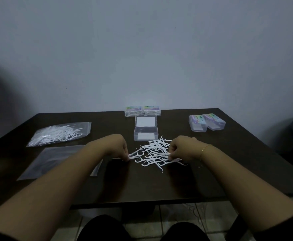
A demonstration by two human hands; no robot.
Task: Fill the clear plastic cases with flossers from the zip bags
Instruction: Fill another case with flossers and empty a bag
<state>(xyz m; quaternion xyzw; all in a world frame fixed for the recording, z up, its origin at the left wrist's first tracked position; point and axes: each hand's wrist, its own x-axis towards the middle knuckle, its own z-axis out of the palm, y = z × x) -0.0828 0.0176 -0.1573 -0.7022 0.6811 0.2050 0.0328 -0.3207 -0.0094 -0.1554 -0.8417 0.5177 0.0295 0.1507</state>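
On the dark table (159,185), centre, lies a loose pile of white flossers (153,152), tangled and overlapping. Left hand (120,147) sits at the pile's left edge, fingers curled down, pinching a flosser at the fingertips. Right hand (181,150) sits at the pile's right edge, fingers likewise curled, gripping several flossers against the table. A thin bracelet (205,149) shows on the right wrist.

Just behind the pile: an open clear case (145,135), base nearer, lid (145,121) hinged back flat behind it; a white card shows in each half. No flossers visible inside the base. Behind the lid, two closed cases (142,110) side by side at the table's far edge, coloured labels on top, contents whitish. Far right: two more closed cases (206,122), touching, set at an angle.

Far left: a zip bag (60,133) holding many flossers, lying flat. Nearer, a second flat zip bag (55,160), apparently without contents, partly hidden under the left forearm.

Lighting dim; fine detail of finger contact is uncertain. Plain wall (142,49) behind the table.
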